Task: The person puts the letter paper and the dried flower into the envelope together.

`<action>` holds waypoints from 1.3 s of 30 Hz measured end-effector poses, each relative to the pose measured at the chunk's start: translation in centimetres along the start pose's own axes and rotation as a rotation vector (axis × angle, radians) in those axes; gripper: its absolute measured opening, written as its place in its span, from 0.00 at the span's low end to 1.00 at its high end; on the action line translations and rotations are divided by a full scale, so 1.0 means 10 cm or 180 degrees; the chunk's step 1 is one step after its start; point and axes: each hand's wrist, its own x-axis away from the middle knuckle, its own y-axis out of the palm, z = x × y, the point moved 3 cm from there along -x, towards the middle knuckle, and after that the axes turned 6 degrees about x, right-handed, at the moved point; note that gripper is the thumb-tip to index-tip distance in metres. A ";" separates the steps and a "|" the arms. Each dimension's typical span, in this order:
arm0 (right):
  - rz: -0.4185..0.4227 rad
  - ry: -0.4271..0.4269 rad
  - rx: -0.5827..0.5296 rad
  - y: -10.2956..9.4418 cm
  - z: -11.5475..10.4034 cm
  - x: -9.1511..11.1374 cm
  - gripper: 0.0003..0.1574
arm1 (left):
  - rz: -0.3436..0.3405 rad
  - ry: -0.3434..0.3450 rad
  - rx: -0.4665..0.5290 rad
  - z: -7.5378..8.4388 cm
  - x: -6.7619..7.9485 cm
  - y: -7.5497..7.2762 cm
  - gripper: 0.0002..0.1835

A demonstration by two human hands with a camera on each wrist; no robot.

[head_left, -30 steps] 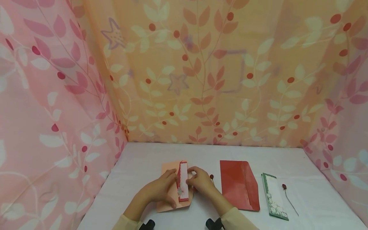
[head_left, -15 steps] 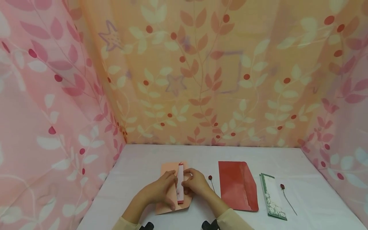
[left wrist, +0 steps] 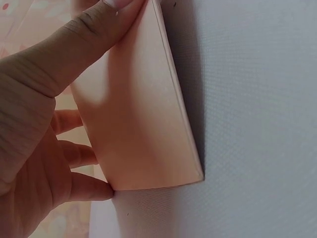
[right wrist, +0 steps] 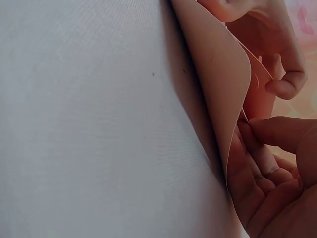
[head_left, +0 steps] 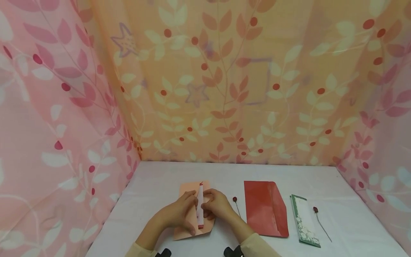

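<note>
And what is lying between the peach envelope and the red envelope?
In the head view, a thin-stemmed dark red flower lies there on the white table; the right hand and forearm also cover part of the gap.

Peach envelope (left wrist: 143, 144) matt paper; red envelope (head_left: 260, 208) glossy.

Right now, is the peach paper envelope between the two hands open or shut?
Open: the peach paper envelope's flap spreads out beneath the right hand, and a strip of red-ended white card shows uncovered.
</note>
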 end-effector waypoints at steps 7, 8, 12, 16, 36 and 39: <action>-0.0019 0.0000 -0.0019 0.02 -0.04 0.01 0.33 | 0.0030 0.0032 0.0068 0.02 0.02 -0.02 0.45; -0.0027 -0.0006 -0.0018 0.02 -0.04 0.01 0.34 | 0.0031 0.0033 0.0066 0.02 0.02 -0.02 0.45; -0.0064 -0.0037 0.0009 0.04 -0.06 0.01 0.34 | 0.0034 0.0025 0.0027 0.03 0.02 -0.03 0.45; -0.0064 -0.0054 0.0097 0.06 -0.06 0.00 0.34 | 0.0033 0.0033 -0.0010 0.03 0.03 -0.03 0.45; -0.0113 -0.0163 0.0237 0.18 -0.06 -0.03 0.37 | 0.0020 0.0060 -0.0054 0.02 0.04 -0.04 0.46; -0.0129 -0.0148 0.0220 0.20 -0.07 -0.03 0.38 | 0.0015 0.0056 -0.0056 0.01 0.04 -0.03 0.47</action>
